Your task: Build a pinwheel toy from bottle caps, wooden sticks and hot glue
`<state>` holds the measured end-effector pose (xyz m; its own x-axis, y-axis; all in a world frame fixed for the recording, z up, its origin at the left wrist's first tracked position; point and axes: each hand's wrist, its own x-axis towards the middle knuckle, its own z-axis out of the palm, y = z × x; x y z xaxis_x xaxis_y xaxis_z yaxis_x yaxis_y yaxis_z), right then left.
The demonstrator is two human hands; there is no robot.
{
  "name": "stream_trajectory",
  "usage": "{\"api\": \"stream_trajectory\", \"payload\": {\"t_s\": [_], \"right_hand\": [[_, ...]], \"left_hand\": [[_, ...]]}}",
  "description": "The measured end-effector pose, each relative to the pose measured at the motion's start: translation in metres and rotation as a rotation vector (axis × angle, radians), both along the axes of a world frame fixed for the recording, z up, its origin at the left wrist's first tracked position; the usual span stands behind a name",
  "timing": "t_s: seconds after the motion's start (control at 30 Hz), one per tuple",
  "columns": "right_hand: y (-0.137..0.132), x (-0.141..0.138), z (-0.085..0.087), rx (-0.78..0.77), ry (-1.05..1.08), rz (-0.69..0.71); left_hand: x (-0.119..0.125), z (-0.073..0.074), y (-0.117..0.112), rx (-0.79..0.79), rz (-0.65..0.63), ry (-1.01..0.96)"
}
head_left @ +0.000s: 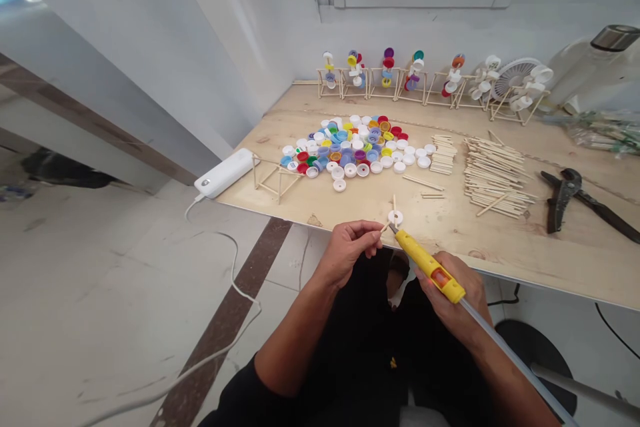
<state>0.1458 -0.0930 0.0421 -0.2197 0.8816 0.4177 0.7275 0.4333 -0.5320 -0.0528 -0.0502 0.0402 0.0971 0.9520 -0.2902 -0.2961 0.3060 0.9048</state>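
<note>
My left hand (353, 247) pinches a short thin wooden stick (385, 227) near the table's front edge. In my right hand (457, 290) is a yellow glue gun (425, 260), a glue stick trailing from its back end. Its nozzle (393, 228) points at the tip of the pinched stick; whether they touch I cannot tell. Just beyond the nozzle lies a white bottle cap (395, 218) with another wooden stick (395, 201) across it.
Many coloured bottle caps (350, 147) spread over the wooden table (240, 195). Stick piles (497, 177) and black pliers (565, 197) lie right. A bare stick frame (275, 180) and white power bank (227, 173) are left. Finished cap wheels (388, 70) line the back, near a small fan (517, 77).
</note>
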Motion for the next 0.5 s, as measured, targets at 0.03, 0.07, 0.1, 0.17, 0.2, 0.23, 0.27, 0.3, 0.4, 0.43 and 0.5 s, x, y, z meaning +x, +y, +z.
{"api": "stream_trajectory", "payload": {"t_s": [0.03, 0.07, 0.1, 0.17, 0.2, 0.23, 0.27, 0.3, 0.4, 0.43, 0.5], "right_hand": [[0.0000, -0.0003, 0.0003, 0.001, 0.001, -0.002], [0.0001, -0.0006, 0.0008, 0.003, 0.004, -0.005], [0.0003, -0.0010, 0.0014, 0.005, 0.006, -0.007], [0.0003, -0.0015, 0.0026, 0.005, 0.012, -0.009], [0.0001, -0.0016, 0.0030, 0.004, 0.015, -0.006], [-0.0002, -0.0015, 0.0031, -0.004, 0.020, -0.001], [-0.0008, -0.0013, 0.0030, -0.019, 0.029, 0.003], [-0.0014, -0.0008, 0.0026, -0.042, 0.045, 0.007], [-0.0031, 0.0017, -0.0001, -0.164, 0.137, -0.008], [-0.0031, 0.0029, -0.0012, -0.212, 0.180, -0.019], [-0.0018, 0.0050, -0.0026, -0.278, 0.282, -0.040]], "left_hand": [[0.0001, 0.0001, -0.0001, -0.003, 0.000, -0.007], [0.0001, 0.0002, -0.0002, -0.007, -0.002, -0.012], [0.0002, 0.0002, -0.0003, -0.009, -0.004, -0.016], [0.0001, 0.0001, -0.0003, -0.015, -0.004, -0.019], [0.0001, 0.0001, -0.0004, -0.017, -0.003, -0.020], [0.0000, 0.0000, -0.0004, -0.019, -0.002, -0.022], [-0.0001, -0.0001, -0.0004, -0.021, -0.001, -0.023], [-0.0001, -0.0002, -0.0003, -0.020, 0.001, -0.024], [-0.0001, -0.0006, 0.0002, -0.014, 0.012, -0.028], [0.0001, -0.0007, 0.0005, -0.011, 0.017, -0.029], [0.0005, -0.0007, 0.0012, -0.005, 0.019, -0.032]]}}
